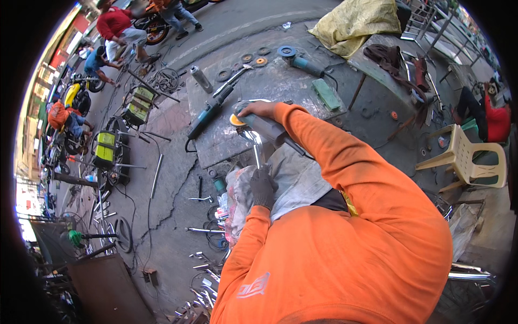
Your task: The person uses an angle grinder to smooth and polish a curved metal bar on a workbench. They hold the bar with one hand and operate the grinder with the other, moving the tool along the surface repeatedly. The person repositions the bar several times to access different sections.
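Note:
My right hand [258,109] is closed around the body of a dark angle grinder [268,129] that carries a yellow disc [236,120]. Under the grinder is the upper end of a shiny metal tube piece [257,153], its shape there partly covered. My left hand [263,186], in a dark grey glove, grips the tube's lower end. Grey cloth [295,186] lies across my lap below. Both hands are at the near edge of a low, worn work table [213,151]. On it lie a long blue power tool [210,110] and a blue grinder [303,65].
Several abrasive discs [261,61], a grey bottle [201,79] and a green box [325,94] are on the table. Green machines [105,148] with cables stand left. A cream plastic chair [475,156] is at right. Metal tubes [208,297] litter the ground; people crouch far left.

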Tool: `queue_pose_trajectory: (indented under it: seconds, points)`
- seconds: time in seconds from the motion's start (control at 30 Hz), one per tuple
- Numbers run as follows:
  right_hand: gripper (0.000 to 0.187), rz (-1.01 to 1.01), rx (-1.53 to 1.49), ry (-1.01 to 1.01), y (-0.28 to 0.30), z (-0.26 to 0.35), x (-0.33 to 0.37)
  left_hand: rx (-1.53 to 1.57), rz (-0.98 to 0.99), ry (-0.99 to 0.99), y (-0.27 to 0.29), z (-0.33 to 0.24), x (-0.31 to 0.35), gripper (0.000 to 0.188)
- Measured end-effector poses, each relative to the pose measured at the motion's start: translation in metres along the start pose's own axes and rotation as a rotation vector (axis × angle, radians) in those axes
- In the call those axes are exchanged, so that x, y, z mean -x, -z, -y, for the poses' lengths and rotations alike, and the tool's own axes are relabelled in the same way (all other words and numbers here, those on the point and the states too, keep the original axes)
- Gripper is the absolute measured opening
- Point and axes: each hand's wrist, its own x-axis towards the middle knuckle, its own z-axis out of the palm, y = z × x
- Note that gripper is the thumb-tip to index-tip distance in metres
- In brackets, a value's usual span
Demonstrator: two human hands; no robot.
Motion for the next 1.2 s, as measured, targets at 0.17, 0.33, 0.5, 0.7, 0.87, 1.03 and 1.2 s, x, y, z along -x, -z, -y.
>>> queue_pose_trajectory:
  seconds: [0.17, 0.33, 0.5, 0.7, 0.87, 1.03, 1.2]
  points:
    - [0.078, 0.045, 0.531, 0.028, -0.007, 0.048, -0.014, -0.046, -0.008, -0.018, -0.003, 0.000, 0.000, 0.025]
    - [0.078, 0.110, 0.637, 0.043, -0.018, 0.049, -0.031, -0.124, -0.049, -0.004, -0.003, 0.002, -0.001, 0.027]
    - [0.076, 0.064, 0.354, -0.024, 0.004, 0.020, -0.031, -0.217, 0.001, -0.085, 0.009, 0.021, -0.014, 0.029]
    - [0.067, -0.018, 0.172, -0.016, 0.024, -0.032, 0.023, -0.411, -0.032, -0.368, 0.011, 0.031, -0.024, 0.031]
    - [0.072, -0.072, 0.211, -0.076, 0.034, -0.039, 0.040, -0.077, -0.010, -0.011, 0.001, 0.009, -0.003, 0.031]
    - [0.074, -0.092, 0.196, -0.037, 0.017, -0.023, 0.035, -0.130, -0.018, -0.024, -0.001, -0.003, 0.001, 0.032]
    - [0.059, -0.126, 0.087, -0.095, 0.011, -0.019, 0.030, -0.069, -0.024, -0.011, 0.000, -0.002, 0.002, 0.031]
